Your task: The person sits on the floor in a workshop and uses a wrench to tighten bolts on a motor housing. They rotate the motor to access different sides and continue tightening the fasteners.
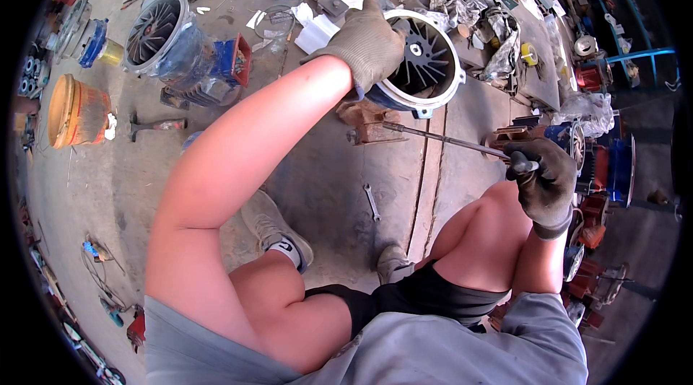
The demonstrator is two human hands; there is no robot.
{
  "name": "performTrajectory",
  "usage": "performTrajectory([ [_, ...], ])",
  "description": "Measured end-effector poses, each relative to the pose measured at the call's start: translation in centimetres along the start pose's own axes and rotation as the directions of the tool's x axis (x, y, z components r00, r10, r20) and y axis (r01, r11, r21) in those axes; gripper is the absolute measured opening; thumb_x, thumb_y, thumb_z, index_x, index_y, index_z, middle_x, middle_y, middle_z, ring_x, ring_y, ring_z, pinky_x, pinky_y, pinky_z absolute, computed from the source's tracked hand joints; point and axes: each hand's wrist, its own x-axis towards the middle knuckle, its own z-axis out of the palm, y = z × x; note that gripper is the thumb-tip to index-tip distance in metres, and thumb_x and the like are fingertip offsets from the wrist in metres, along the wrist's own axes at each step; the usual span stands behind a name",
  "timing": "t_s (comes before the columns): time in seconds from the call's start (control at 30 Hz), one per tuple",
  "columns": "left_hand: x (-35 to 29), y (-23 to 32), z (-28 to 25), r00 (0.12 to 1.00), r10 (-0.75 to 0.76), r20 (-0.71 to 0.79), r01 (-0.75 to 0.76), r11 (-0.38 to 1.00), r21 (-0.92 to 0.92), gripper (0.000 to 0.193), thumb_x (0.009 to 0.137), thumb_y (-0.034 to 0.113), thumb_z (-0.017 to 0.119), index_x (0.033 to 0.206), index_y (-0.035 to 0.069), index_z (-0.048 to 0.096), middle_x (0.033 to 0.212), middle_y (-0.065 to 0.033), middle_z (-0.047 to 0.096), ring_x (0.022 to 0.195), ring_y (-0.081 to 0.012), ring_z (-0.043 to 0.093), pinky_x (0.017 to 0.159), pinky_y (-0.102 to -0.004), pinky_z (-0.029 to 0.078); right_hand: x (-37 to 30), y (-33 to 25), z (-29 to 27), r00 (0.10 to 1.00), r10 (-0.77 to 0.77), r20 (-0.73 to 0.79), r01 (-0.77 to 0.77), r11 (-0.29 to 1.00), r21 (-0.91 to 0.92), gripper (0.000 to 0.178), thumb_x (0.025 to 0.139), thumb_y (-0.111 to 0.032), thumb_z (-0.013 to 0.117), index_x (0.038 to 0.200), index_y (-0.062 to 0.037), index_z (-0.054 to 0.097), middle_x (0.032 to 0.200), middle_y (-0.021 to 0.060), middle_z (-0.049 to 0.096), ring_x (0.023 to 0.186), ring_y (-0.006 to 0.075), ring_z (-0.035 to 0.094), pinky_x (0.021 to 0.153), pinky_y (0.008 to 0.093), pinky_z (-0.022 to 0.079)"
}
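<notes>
A round motor housing point(456, 82) with a pale rim and black fan blades point(427, 60) inside sits at the top centre. My gloved left hand point(368, 42) grips the near-left side of its rim, with some fingers hidden behind the glove's back. On the right, my gloved right hand point(543, 179) is closed around a long, thin metal rod tool point(455, 141). The handle end shows in the fist and could be a T-handle wrench. The rod's far tip points left, near a rusty brown metal block point(375, 125) below the housing, apart from the fan.
A second fan-ended blue motor point(155, 35) lies at left, beside an orange bucket point(72, 111) and a hammer point(159, 127). A spanner point(372, 202) lies on the floor between my shoes. Plastic wrap and scattered parts crowd the upper right; motors line the right side.
</notes>
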Motion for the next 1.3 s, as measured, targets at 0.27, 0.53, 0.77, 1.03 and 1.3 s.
performTrajectory([
  [0.27,-2.1,-1.0,1.0,0.935,0.300,-0.189,-0.268,0.947,0.178,0.064,0.109,0.037,0.067,0.149,-0.010,0.051,0.145,-0.0360,0.057,0.133,-0.0514,0.063,0.118,-0.0552,0.051,1.5,0.0,-0.7,0.988,-0.151,0.028,0.153,0.979,-0.137,0.015,0.092,-0.011,0.085,0.102,-0.0027,0.079,0.087,0.0152,0.078,0.080,0.0364,0.078,0.075,0.0426,0.060],
  [0.53,-1.3,0.4,-0.4,0.907,0.421,-0.033,-0.404,0.889,0.215,0.076,0.112,0.042,0.066,0.164,-0.008,0.041,0.151,-0.0372,0.059,0.143,-0.0523,0.059,0.123,-0.0547,0.047,-2.4,3.4,-3.6,0.999,-0.010,-0.041,0.009,0.999,-0.033,0.024,0.090,-0.023,0.090,0.090,-0.0025,0.078,0.073,0.0131,0.070,0.067,0.0331,0.069,0.064,0.0407,0.053],
  [0.77,-2.2,-0.3,-1.3,0.950,0.309,0.047,-0.306,0.892,0.331,0.081,0.115,0.047,0.061,0.170,-0.004,0.033,0.165,-0.0377,0.044,0.156,-0.0534,0.045,0.129,-0.0572,0.039,-2.9,6.8,-4.9,0.981,0.133,-0.144,-0.107,0.979,0.173,0.020,0.084,-0.010,0.087,0.104,-0.0085,0.085,0.081,0.0119,0.078,0.072,0.0277,0.077,0.066,0.0389,0.059],
  [1.03,-2.2,1.8,0.9,0.968,0.250,-0.003,-0.228,0.890,0.395,0.074,0.117,0.045,0.059,0.171,0.001,0.035,0.168,-0.0341,0.044,0.152,-0.0534,0.049,0.127,-0.0564,0.042,-2.1,8.7,-4.9,0.962,0.194,-0.190,-0.147,0.960,0.238,0.035,0.081,-0.008,0.087,0.116,-0.0115,0.086,0.093,0.0159,0.080,0.083,0.0358,0.078,0.073,0.0432,0.061],
  [1.3,-3.4,2.7,1.8,0.974,0.169,-0.148,-0.123,0.952,0.280,0.065,0.118,0.043,0.055,0.168,0.002,0.044,0.164,-0.0333,0.054,0.148,-0.0518,0.056,0.125,-0.0543,0.044,-4.4,11.5,-3.8,0.954,0.263,-0.146,-0.206,0.925,0.319,0.031,0.088,-0.014,0.080,0.118,-0.0143,0.085,0.092,0.0149,0.080,0.084,0.0348,0.078,0.076,0.0450,0.062],
])
